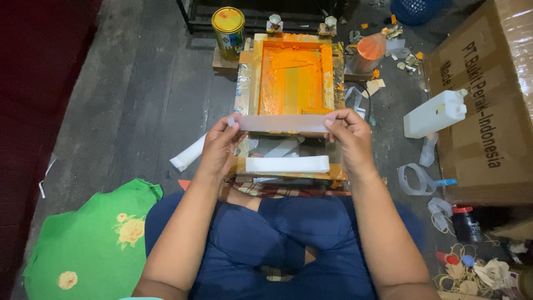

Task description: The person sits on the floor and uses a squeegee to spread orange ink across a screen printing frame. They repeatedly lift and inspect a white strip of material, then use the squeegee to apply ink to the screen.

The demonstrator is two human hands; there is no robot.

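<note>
a white strip [283, 123] is held taut crosswise, its long axis running left to right, pinched at one end by the left hand [222, 145] and at the other by the right hand [348, 139], just above the near edge of an orange-stained printing frame [293, 78]; a second strip [287, 164] lies below.

Yellow tin can [228, 31], white plastic jug [435, 114], cardboard box [483, 105], green flowered cloth [94, 239]

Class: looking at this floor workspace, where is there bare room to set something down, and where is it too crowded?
Bare grey floor lies left of the orange-inked frame, between the yellow tin and the green cloth. Right of the frame it is crowded: white jug, cardboard box, scraps and rubber bands. Both hands, left hand and right hand, hold a white strip.
</note>
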